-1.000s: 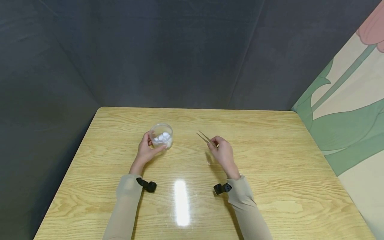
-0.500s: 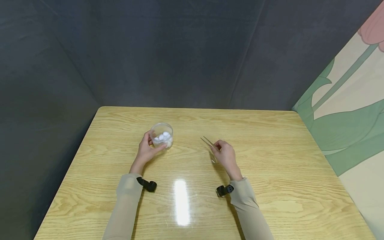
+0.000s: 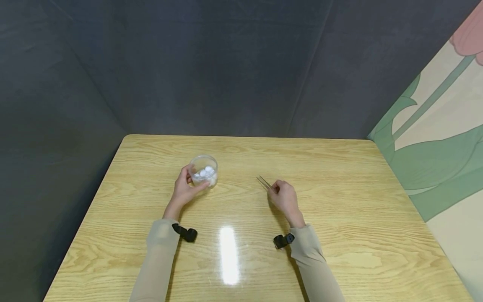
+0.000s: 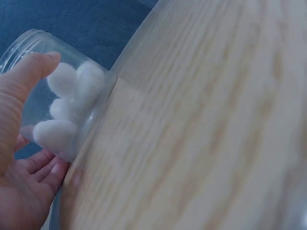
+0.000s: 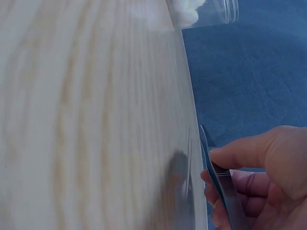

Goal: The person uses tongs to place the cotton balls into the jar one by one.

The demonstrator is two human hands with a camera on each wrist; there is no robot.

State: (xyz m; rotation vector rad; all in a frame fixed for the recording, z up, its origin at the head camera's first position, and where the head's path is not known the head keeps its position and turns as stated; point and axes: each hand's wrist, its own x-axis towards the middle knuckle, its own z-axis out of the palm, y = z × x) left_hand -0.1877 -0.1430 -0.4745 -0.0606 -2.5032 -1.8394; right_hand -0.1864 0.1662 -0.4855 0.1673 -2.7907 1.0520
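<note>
A clear round jar (image 3: 203,159) stands on the table left of the middle, with white cotton balls (image 4: 55,134) piled inside. My left hand (image 3: 183,192) grips its side, the thumb in front and the fingers around the far left. To the right, my right hand (image 3: 285,198) pinches a pair of metal tweezers (image 3: 264,182) between thumb and fingers. Their tips point away and to the left, low over the wood, slightly apart with nothing between them. In the right wrist view the thumb lies on the ridged grip of the tweezers (image 5: 221,175).
The wood-grain table (image 3: 339,201) reaches to a dark cloth backdrop (image 3: 226,71) behind and on the left. At the right hangs a flower-patterned fabric (image 3: 441,155). Black wrist cameras (image 3: 188,235) sit at both cuffs. A bright reflection lies on the front of the table.
My right hand has drawn the tweezers back toward me and to the right, and lower to the table. The left hand and the jar have stayed in place.
</note>
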